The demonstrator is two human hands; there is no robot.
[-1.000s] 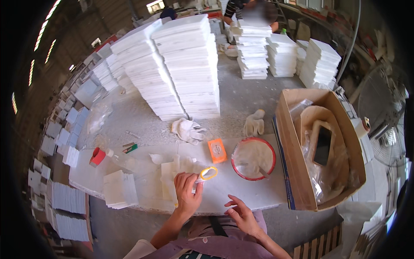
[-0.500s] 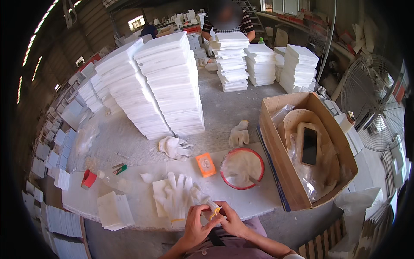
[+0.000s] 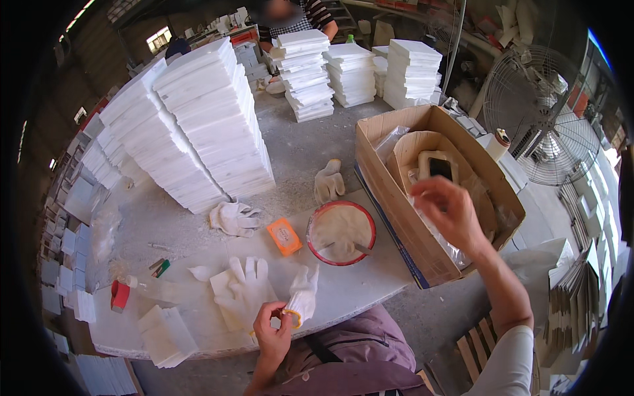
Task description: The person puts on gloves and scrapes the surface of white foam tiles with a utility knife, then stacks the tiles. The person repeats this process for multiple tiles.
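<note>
At lower centre, the left hand [image 3: 272,330] pinches a white knit glove [image 3: 303,296] at its yellow-edged cuff, apparently steadying its mouth; the right hand [image 3: 450,214], fingers loosely spread, hovers before the cardboard box [image 3: 388,191] at right.

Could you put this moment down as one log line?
left hand: holding white glove by its yellow-edged cuff | right hand: raised over cardboard box, nothing visibly held | nearby: orange box, red-rimmed bowl
</note>
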